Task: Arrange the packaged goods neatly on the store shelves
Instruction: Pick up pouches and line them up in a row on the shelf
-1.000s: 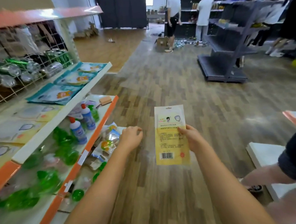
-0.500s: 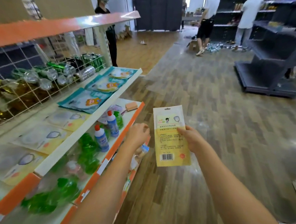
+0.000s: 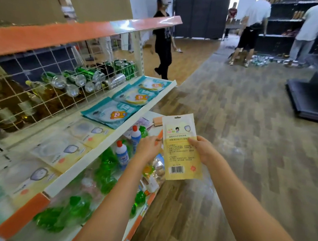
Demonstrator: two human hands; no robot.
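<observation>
Left arm: bare, reaching forward and up from the lower edge of view.
Left hand (image 3: 148, 148): knuckles up, fingers loosely curled, forefinger tip pointing right; nothing visibly held.
Right arm: bare, stretched forward from the lower right.
Right hand (image 3: 202, 149): thumb pinching a flat packet.

Beyond the fingers (image 3: 193, 141) of the right hand (image 3: 203, 150), the wooden floor (image 3: 244, 123) lies open. Left of the left hand's (image 3: 148, 148) fingers, the middle shelf (image 3: 118, 129) is paved with flat packets (image 3: 108, 112), with open air above them up to the orange shelf edge (image 3: 85, 33). Under those fingers, blue bottles (image 3: 122, 155) and green bags (image 3: 106, 172) crowd the lower shelf. A wire grid (image 3: 38, 91) closes the back.
</observation>
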